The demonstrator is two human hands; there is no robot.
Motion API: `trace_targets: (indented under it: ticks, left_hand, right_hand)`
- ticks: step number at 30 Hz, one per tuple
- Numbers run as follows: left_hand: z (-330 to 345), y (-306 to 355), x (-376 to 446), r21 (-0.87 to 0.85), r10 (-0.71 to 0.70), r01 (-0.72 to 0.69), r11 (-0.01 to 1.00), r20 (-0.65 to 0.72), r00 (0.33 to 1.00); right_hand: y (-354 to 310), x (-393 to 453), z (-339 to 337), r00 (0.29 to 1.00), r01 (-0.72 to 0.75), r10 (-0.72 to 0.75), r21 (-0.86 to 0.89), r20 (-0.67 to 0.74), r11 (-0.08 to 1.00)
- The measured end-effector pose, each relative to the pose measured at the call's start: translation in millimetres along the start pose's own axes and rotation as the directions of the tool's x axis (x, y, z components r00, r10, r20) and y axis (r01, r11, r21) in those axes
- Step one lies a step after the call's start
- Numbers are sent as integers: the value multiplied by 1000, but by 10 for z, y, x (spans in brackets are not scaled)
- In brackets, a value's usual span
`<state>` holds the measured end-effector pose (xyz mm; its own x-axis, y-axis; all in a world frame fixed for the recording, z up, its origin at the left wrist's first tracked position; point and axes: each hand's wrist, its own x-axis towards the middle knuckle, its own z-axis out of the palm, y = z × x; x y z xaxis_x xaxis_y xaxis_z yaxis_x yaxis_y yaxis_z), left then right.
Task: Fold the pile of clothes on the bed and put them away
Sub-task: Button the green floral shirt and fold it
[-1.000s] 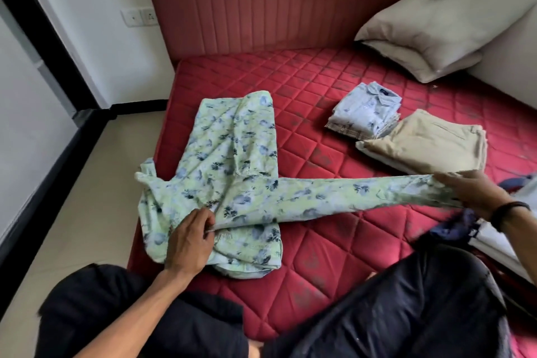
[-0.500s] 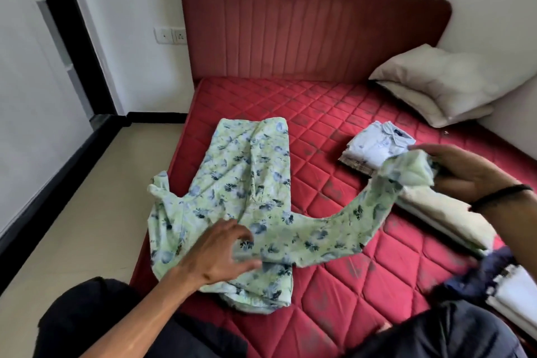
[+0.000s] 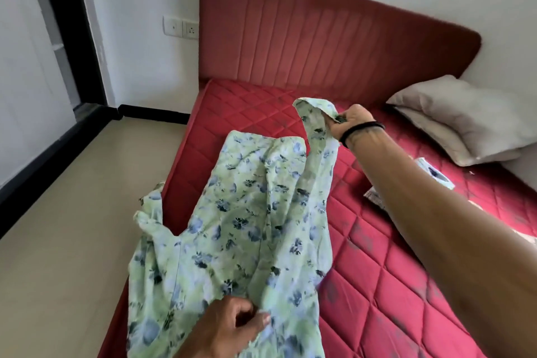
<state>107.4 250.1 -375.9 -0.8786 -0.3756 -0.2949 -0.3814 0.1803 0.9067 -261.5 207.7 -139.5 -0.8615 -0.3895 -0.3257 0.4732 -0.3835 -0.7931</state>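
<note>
A light green shirt with blue flowers lies lengthwise on the red quilted mattress, its left sleeve hanging over the bed's left edge. My right hand pinches the cuff of the right sleeve and holds it lifted over the shirt's far end. My left hand rests on the shirt's near part with fingers curled into the cloth. A folded pale blue shirt shows partly behind my right forearm.
The red padded headboard stands at the far end, with two beige pillows at the right against the wall. Beige floor runs along the bed's left side. A wall socket sits left of the headboard.
My right hand has carried the sleeve from the far right up and over towards the shirt's far end. The camera has moved closer and tilted up. My left hand stays on the shirt's near part.
</note>
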Motion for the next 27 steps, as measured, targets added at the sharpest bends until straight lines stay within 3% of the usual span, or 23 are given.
trace_targets:
  ticks: [3, 8, 10, 11, 13, 14, 16, 19, 22, 25, 27]
  left_hand:
    - [-24, -11, 104, 50, -92, 94, 994, -46, 995]
    - [36, -144, 306, 136, -200, 190, 972, 64, 978]
    - [28, -172, 324, 162, -213, 206, 965, 27, 977]
    - [149, -384, 367, 163, -155, 157, 974, -20, 988]
    - [283, -622, 356, 105, -171, 179, 978, -86, 982]
    - [306, -759, 318, 104, -197, 204, 974, -71, 978]
    - [281, -806, 278, 85, -178, 191, 978, -135, 975]
    - [75, -328, 233, 57, -191, 201, 978, -147, 970]
    - [-52, -60, 59, 51, -148, 151, 987, -65, 987]
    - [8, 13, -61, 40, -154, 159, 986, -110, 982]
    - [37, 62, -130, 8, -109, 112, 994, -178, 978]
  right_hand:
    - [410, 404, 89, 997, -77, 76, 58, 28, 995]
    - [1191, 997, -117, 993, -121, 120, -32, -21, 992]
    - [1386, 1007, -317, 999, -6, -1, -183, -38, 983]
    - [1442, 890, -442, 990, 109, -132, -349, -41, 931]
    - [1545, 581, -809, 920, 304, -391, -691, 34, 656]
    - [1594, 378, -1018, 893, 343, -440, -778, 96, 527]
    - [1703, -13, -1504, 898, 356, -396, -843, 190, 402]
    - [1850, -565, -2115, 957, 221, -265, -891, 119, 397]
    - [1871, -829, -2291, 960, 136, -279, -879, 3, 458]
    - [1760, -875, -2128, 955, 202, -290, -843, 58, 498]
    - [1645, -926, -1959, 971, 215, -221, -734, 91, 644]
